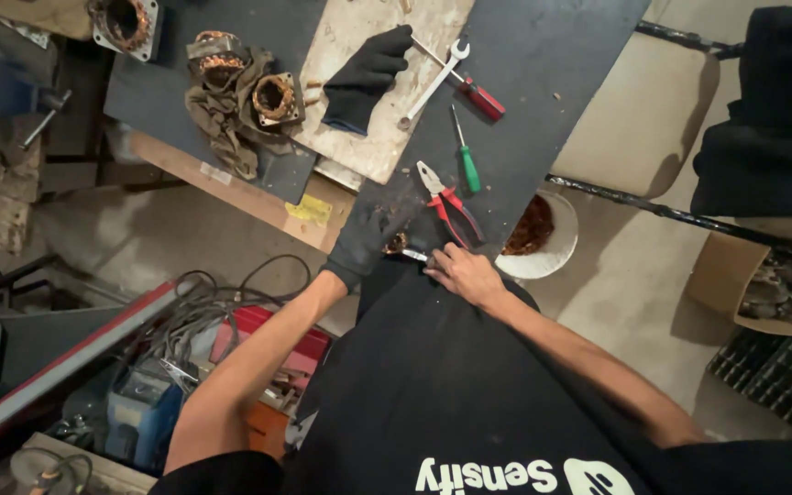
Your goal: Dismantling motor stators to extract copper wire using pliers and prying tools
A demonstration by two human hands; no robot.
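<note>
**Two Hands at the Edge of a Dark Surface**

The fingers of the right hand are curled shut around a small metal tool, whose shiny tip sticks out toward 9 o'clock. The left hand is covered by a black glove, and its fingers are bent over a small brown coppery part. How tightly the part is held cannot be told. The part is found at the near edge of the dark surface, between the two hands.

Just past the right hand, at 12 o'clock, red pliers are laid with the jaws open. Farther off at 12 o'clock a green screwdriver is seen, and beyond it a wrench and a red screwdriver. At 11 o'clock a second black glove is laid on a pale board. At 2 o'clock, below the surface, a white bowl filled with brown bits is seen.
</note>
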